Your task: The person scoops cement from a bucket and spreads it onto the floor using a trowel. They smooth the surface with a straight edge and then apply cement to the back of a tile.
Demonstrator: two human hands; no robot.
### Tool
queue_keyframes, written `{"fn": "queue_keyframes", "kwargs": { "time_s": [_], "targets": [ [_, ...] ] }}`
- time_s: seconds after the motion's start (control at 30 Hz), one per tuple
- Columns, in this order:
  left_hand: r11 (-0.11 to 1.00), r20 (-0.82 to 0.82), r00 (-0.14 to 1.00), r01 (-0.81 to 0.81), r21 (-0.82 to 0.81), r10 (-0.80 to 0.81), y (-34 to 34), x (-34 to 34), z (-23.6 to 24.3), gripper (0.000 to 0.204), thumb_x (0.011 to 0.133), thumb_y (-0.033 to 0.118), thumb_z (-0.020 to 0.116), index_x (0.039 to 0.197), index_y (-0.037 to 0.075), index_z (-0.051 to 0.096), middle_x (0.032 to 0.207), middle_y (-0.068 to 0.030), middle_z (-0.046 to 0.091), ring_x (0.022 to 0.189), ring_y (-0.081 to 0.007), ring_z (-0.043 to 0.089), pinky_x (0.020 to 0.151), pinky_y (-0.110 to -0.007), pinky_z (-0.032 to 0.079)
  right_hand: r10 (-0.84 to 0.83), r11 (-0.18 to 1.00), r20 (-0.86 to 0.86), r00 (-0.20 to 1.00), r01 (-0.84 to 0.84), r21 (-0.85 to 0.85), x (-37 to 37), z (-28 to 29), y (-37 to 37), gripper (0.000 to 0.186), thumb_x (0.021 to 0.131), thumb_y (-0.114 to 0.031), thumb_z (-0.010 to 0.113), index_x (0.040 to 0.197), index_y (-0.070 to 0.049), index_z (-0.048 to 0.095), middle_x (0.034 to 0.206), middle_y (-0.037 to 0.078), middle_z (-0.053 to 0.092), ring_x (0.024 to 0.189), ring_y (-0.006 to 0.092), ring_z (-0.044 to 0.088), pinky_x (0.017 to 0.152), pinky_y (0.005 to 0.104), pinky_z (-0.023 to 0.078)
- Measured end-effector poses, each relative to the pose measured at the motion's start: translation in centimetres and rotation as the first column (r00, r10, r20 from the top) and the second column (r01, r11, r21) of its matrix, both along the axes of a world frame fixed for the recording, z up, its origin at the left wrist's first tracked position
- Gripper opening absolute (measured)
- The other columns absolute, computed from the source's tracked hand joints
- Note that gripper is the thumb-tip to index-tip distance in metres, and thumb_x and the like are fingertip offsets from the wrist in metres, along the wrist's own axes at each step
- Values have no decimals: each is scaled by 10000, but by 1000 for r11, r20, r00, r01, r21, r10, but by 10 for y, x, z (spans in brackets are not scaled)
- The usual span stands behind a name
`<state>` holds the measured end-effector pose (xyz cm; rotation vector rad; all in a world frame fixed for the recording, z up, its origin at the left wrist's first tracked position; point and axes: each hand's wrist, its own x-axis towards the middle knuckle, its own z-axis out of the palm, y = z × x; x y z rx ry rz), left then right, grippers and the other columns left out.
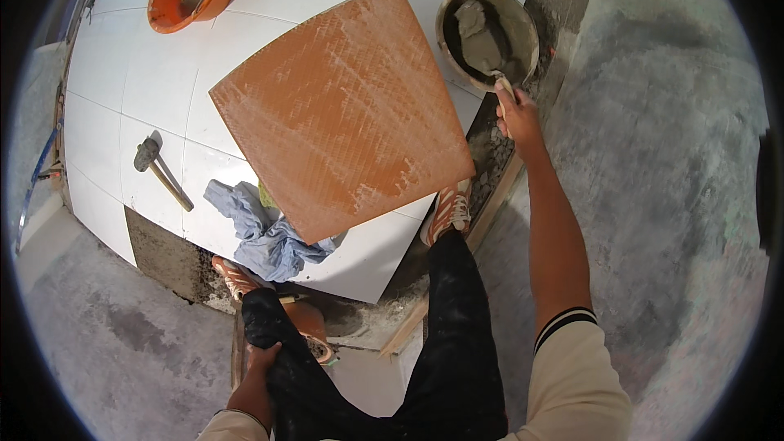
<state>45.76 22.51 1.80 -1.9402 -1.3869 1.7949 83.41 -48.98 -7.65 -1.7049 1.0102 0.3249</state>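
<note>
My right hand [519, 118] is closed round the light handle of a trowel [482, 51], whose mortar-covered blade is inside a round bucket [529, 20] of grey mortar. My left hand [263, 356] rests against my left leg at the knee and holds no object; its fingers show only in part. In front of my feet, a large square tile [351, 114] lies with its ribbed orange-brown back up, streaked with whitish dust. A crumpled blue cloth [273, 237] sits by the tile's near left corner, partly under its edge.
White floor tiles [155, 57] spread beneath these things. A rubber mallet [159, 170] lies at left; an orange bowl [174, 10] with a brush stands at the far left. Wooden battens [406, 327] border the tiling. A terracotta-coloured container [305, 322] is between my legs.
</note>
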Motion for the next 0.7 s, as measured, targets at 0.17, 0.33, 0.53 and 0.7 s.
{"fn": "queue_keyframes", "kwargs": {
  "time_s": [0.17,0.33,0.53,0.7],
  "targets": [
    [918,551,790,384,-102,-269,-44,45,-33,801,955,518,724,1586,101,462,1543,-224,533,1466,-443,442,1189,-522,397,87,935,191,978,-14,-355,-63,45,18,465,1062,-492,615,1189,-49,677,799,22,602,645,130,558,584,323,464],
    [700,639,450,40,-713,624,-101,148,-105,577,1083,396,626,1518,28,539,1358,-158,667,1221,-240,655,939,-380,553,271,889,164,949,-181,-421,-110,92,157,303,1036,-301,689,1154,-26,641,991,115,694,865,246,669,785,420,543],
    [460,444,219,-29,-887,869,-188,235,-117,572,1087,431,606,1454,-6,571,1245,-113,691,1129,-185,650,915,-346,548,554,643,145,820,-312,-700,-99,104,240,363,975,-330,774,1169,-62,624,1036,174,710,915,395,706,787,474,562],
    [387,370,245,-26,-922,896,-182,231,-128,549,1078,394,643,1402,-45,593,1212,-136,708,1090,-211,692,911,-362,578,634,642,308,709,-261,-721,-89,111,230,292,1048,-268,700,1190,-19,648,926,150,699,770,316,696,700,433,562]
  ]
}}
